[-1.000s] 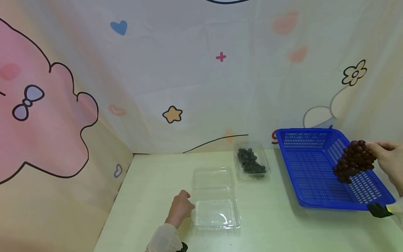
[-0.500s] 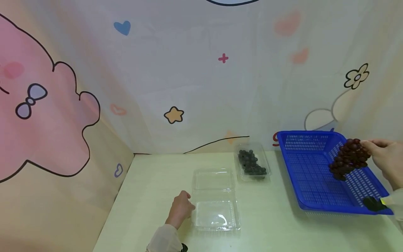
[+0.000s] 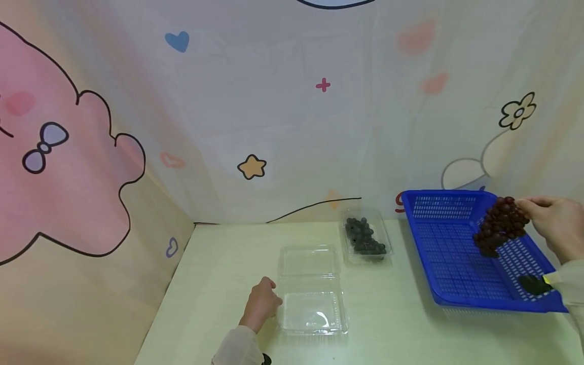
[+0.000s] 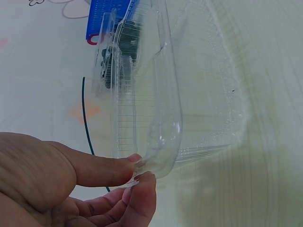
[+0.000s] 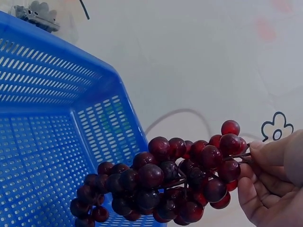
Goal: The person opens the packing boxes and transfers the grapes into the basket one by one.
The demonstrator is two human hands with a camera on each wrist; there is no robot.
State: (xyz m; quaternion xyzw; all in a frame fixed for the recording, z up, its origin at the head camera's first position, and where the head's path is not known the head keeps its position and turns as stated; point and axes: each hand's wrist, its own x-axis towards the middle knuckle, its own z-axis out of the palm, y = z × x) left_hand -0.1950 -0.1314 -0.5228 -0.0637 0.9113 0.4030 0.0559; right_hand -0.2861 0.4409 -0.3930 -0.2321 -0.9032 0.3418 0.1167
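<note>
Those red grapes (image 5: 165, 184) look light and kinda floppy, berries probably slick, so I'd go for the stem (image 5: 241, 155). The right hand (image 3: 558, 223) is pinching exactly there, with the bunch hanging from its fingers over the right side of the basket (image 3: 449, 248). Left hand (image 3: 261, 304)'s well left of the basket, pinching a clear box (image 3: 312, 306)'s edge.

Head camera faces forward and down; nearer wrist views share open container (image 3: 312, 291) (left), red grapes (image 3: 501, 225) (right).
</note>
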